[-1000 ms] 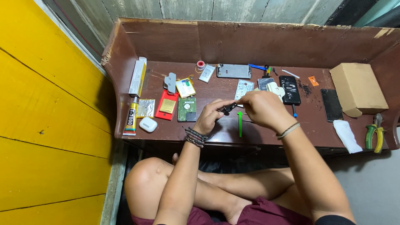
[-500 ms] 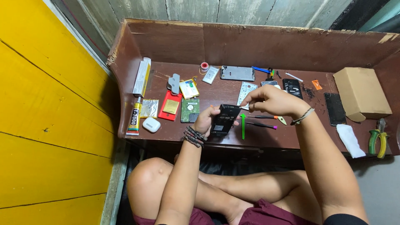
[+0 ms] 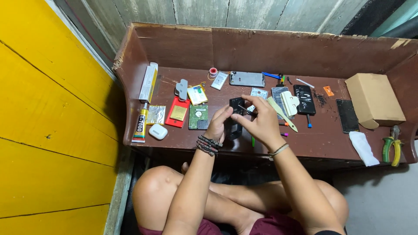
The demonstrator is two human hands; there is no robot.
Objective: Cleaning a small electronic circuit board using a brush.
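My left hand (image 3: 219, 123) grips a small black phone body (image 3: 235, 117) upright over the front of the brown wooden bench (image 3: 313, 146). My right hand (image 3: 260, 118) is over the phone's right side and pinches a thin dark tool (image 3: 244, 109) whose tip touches the phone. A beaded bracelet sits on my left wrist and a thin band on my right. My bare knees show below the bench.
On the bench lie a glue tube (image 3: 139, 124), white earbud case (image 3: 157, 131), red card (image 3: 178, 112), green circuit board (image 3: 198, 117), solder spool (image 3: 213, 72), phone parts, black phone (image 3: 304, 99), cardboard box (image 3: 374, 99), white cloth (image 3: 362, 148) and green-handled pliers (image 3: 392, 147). A yellow wall stands left.
The black phone has been lifted and turned upright between my hands. My right hand came in from the right and now rests against it with the thin tool.
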